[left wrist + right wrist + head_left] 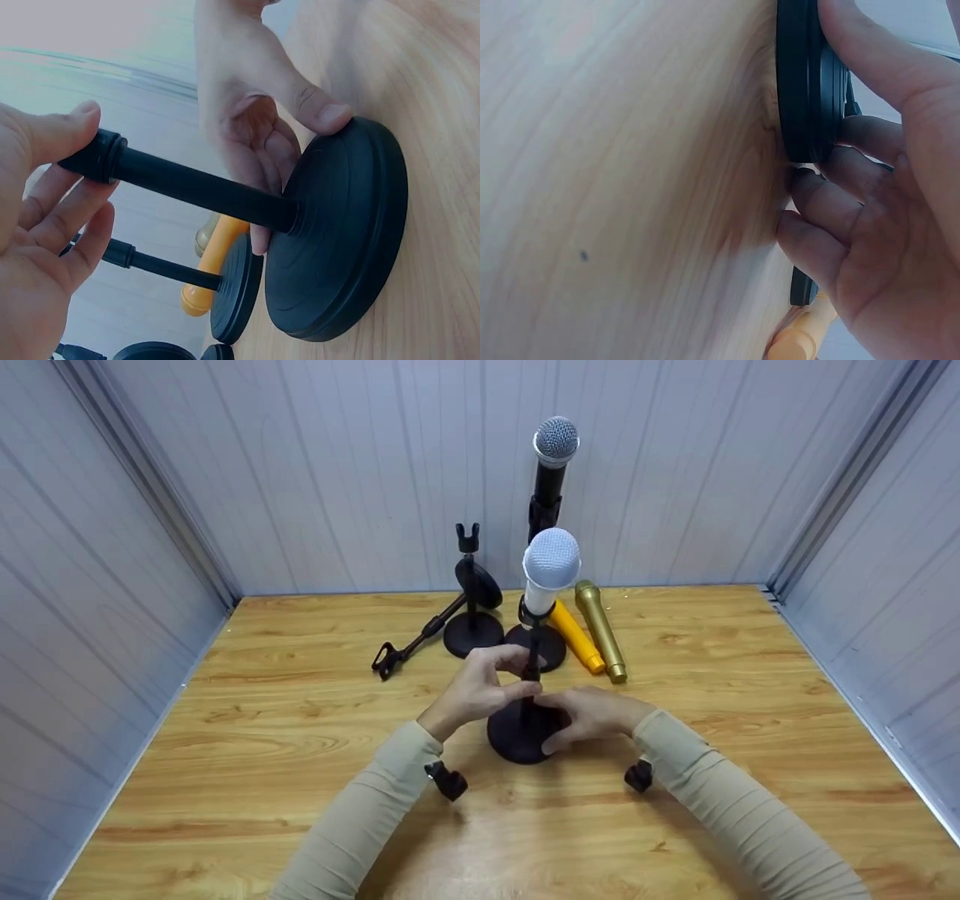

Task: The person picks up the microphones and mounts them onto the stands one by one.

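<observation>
A white microphone [553, 561] sits in the clip of a black desktop stand with a round base [517, 741], near the table's middle. My left hand [480, 690] holds the upper part of the stand's pole [202, 180], thumb on one side of the collar and fingers on the other. At the right of the base is my right hand [596, 712], its thumb on the rim and its fingers bent round behind the pole. In the right wrist view, the base's edge [799, 90] lies between the right thumb and fingers, close to the tabletop.
Behind stands another stand holding a black microphone [551, 472]. To its left are an upright bare stand [472, 634] and a stand lying tipped over [431, 626]. A yellow microphone [577, 637] and a gold one [601, 634] lie at right. Panel walls [337, 472] enclose the table.
</observation>
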Available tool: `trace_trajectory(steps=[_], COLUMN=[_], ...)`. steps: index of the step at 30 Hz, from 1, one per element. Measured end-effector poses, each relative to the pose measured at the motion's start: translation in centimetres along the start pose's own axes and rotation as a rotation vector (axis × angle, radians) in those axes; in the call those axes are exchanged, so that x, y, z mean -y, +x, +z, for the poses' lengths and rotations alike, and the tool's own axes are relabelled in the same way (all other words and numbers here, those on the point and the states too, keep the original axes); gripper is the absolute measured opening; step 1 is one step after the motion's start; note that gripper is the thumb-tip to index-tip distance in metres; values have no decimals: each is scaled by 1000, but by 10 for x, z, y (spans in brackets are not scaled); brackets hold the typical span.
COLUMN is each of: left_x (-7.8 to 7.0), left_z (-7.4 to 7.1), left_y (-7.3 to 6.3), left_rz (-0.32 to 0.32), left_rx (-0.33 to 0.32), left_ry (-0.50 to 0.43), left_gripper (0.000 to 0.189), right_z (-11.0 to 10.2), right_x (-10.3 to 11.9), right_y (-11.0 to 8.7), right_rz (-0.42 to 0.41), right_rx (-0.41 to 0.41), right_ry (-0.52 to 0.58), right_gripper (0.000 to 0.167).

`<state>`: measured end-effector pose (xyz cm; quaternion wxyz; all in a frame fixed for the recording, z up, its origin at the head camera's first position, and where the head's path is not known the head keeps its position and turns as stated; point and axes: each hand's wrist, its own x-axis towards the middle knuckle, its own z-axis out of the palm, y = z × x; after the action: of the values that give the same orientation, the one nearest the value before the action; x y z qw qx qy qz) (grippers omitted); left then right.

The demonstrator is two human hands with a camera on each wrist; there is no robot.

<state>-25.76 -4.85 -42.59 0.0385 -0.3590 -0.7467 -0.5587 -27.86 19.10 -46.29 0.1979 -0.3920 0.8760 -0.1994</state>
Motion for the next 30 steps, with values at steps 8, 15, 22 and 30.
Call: trace_trajectory(steps=[8, 15, 22, 30], left_x=[4, -1, -16, 0], left_z=[-3, -2, -3, -1], left_y=[2, 3, 0, -2], left_rz=[-11, -39, -33, -18], left_rx=[24, 28, 11, 26], left_ry=[-43, -26, -29, 19], left_gripper=[23, 24, 26, 28], right_z=[1, 0, 0, 1], right_x=[0, 1, -1, -2], right_y=[1, 1, 0, 1], right_rz=[1, 13, 35, -8], right_rx=[0, 8, 18, 5], right_ry=[9, 19, 22, 6], right_gripper=[91, 92, 94, 91])
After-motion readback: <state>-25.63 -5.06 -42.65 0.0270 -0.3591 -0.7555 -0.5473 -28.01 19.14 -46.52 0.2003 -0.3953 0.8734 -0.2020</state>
